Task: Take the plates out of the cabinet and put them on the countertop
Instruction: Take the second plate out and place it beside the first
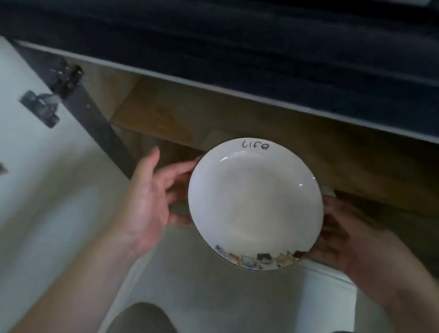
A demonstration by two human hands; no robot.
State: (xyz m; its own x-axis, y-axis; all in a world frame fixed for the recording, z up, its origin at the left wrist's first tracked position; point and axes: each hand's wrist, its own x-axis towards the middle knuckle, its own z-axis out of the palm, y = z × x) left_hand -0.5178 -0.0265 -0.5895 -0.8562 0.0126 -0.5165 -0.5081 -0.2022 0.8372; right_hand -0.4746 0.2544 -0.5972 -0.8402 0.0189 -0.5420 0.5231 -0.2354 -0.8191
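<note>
- Plate (255, 205) out of the cabinet (276, 135), gripped at its rim between left hand (147, 200) and right hand (345, 244).
- Countertop (235, 37) above the hands; placing remains.

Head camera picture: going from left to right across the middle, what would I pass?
Cabinet door → hinge → left hand → plate → right hand.
</note>
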